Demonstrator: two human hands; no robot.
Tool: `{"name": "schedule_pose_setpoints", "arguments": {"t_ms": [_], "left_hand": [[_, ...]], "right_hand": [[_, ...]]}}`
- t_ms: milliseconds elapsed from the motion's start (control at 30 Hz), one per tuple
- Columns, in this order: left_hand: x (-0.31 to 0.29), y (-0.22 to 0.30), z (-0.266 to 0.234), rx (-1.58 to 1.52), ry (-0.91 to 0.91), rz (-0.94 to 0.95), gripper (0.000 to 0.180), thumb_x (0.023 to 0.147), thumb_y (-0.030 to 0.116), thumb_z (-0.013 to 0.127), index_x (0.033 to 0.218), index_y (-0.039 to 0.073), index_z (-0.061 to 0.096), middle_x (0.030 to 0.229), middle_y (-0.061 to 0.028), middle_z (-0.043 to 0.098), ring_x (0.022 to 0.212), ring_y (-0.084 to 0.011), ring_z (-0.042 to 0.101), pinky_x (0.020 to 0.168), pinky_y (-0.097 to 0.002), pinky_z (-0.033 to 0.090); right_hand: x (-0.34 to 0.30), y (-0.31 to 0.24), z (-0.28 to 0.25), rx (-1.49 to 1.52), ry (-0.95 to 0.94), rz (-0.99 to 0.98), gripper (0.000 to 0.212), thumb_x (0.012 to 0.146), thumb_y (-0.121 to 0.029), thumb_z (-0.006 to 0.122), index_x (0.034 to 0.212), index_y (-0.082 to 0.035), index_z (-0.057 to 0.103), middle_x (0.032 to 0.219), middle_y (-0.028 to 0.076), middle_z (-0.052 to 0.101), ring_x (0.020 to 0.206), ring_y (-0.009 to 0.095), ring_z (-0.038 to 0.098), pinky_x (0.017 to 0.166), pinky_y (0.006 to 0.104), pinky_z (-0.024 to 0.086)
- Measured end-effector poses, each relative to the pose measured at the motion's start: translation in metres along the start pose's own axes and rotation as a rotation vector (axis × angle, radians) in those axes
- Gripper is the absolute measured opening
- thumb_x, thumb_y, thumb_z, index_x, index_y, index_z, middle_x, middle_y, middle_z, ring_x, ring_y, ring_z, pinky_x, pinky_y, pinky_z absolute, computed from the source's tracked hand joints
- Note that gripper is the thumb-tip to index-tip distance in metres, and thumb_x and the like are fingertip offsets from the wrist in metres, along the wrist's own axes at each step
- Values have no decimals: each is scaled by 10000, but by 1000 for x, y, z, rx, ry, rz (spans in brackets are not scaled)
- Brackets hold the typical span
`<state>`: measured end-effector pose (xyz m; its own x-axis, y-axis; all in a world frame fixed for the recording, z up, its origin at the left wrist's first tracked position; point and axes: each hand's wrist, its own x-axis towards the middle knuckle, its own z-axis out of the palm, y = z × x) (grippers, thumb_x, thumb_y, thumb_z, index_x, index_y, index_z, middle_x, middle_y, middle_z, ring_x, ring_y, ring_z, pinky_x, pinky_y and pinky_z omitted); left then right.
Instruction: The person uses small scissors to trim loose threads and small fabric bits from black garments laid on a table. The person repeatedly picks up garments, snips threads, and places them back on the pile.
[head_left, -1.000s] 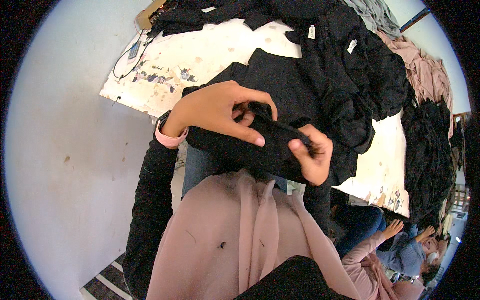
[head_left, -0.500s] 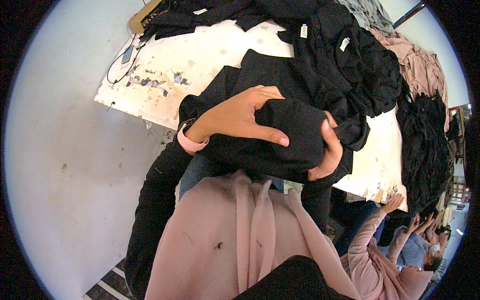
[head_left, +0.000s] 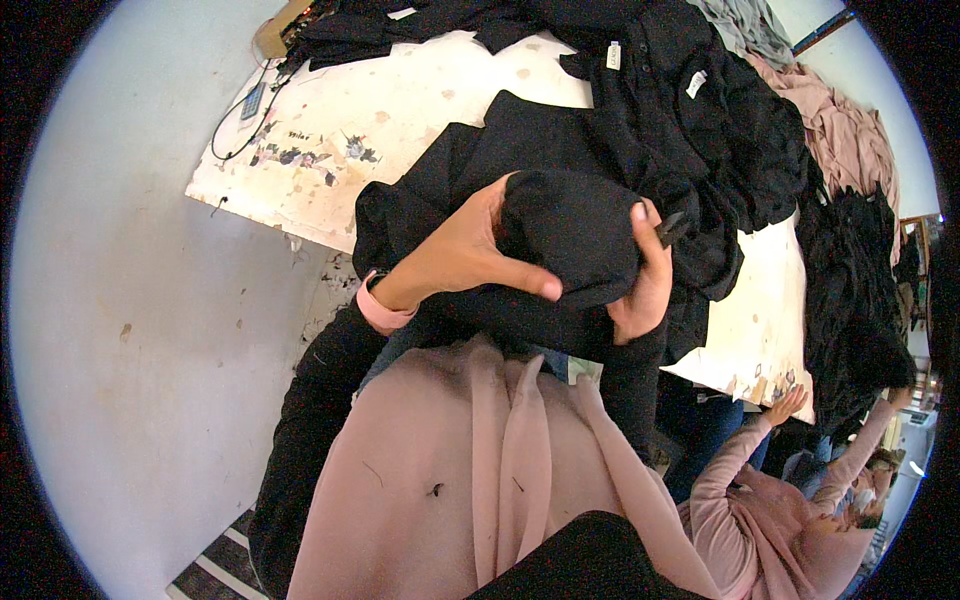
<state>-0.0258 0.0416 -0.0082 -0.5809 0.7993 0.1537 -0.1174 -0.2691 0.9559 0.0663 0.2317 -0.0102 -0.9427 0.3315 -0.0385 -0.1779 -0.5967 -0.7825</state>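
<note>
Counter (head_left: 420,110), white and stained, far edge buried under a pile of black clothes (head_left: 700,110). Folded black garment (head_left: 575,245) is held above counter's near edge w/ its lower part hidden. Left hand (head_left: 470,250) grips it from the side, thumb across the front; right hand (head_left: 645,275) cups the other side, fingers mostly hidden.

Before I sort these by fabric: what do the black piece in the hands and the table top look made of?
Black garment: a soft matte cloth, perhaps knit; it folds and bunches limply between left hand and right hand. Table top: seemingly a painted or laminated board, cream, stained and chipped at the edge.
</note>
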Motion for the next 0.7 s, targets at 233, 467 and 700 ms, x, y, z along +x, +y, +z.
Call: {"name": "schedule_pose_setpoints", "arguments": {"t_ms": [233, 467, 700], "left_hand": [[-2, 10, 2, -46, 207, -20, 751, 699, 35, 869, 1326, -38, 463, 1270, -135, 602, 1171, -209, 579, 1054, -355, 451], [-5, 20, 0, -95, 218, -61, 749, 707, 39, 860, 1339, -47, 466, 1268, -134, 606, 1154, -204, 588, 1051, -349, 452], [-7, 18, -1, -128, 166, -126, 689, 706, 31, 834, 1315, -9, 515, 1243, -81, 638, 1134, -182, 603, 1056, -342, 431]], "right_hand": [[-13, -11, 15, -1035, 183, -615, 350, 852, -96, 747, 1134, -25, 553, 1024, 55, 549, 875, 104, 532, 718, 250, 442], [-29, -36, 29, -1416, -184, -683, 240, 764, -167, 804, 939, -52, 686, 844, 97, 707, 666, 235, 651, 607, 318, 459], [-26, -37, 42, -1567, -307, -886, 237, 768, -204, 785, 954, -84, 701, 810, 43, 696, 636, 215, 633, 550, 328, 400]]}}
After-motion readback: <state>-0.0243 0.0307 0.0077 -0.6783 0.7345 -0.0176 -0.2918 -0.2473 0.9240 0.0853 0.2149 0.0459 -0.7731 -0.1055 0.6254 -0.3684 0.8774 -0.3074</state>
